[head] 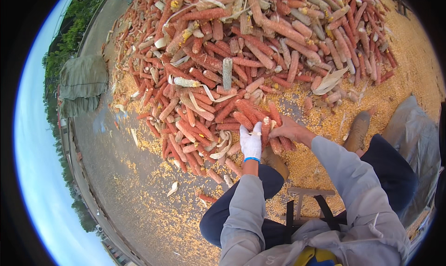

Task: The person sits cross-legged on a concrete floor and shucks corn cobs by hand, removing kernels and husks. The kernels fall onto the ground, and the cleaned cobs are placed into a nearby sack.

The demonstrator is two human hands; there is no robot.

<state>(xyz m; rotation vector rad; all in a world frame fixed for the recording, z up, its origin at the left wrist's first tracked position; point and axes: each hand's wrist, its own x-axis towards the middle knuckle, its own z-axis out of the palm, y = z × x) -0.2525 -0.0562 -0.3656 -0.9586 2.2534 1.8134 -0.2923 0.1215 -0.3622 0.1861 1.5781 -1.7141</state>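
My left hand (251, 142), in a white glove with a blue cuff, grips one side of a bundle of red corn cobs (265, 128). On the bundle's other side, my bare right hand (289, 129) holds the cobs, its fingers partly hidden by them. The cobs look stripped and point in several directions. Behind and left of my hands rises a large pile of corn cobs (209, 56), mostly red, some pale, with bits of yellow kernels and dry husks among them.
Loose yellow kernels (310, 168) cover much of the ground around my shoes (358, 131). Between my legs is a wooden stool (311, 192) with black straps. A grey plastic sheet or sack (411, 137) lies at the right. Farther off at the left stands a covered stack (83, 79).
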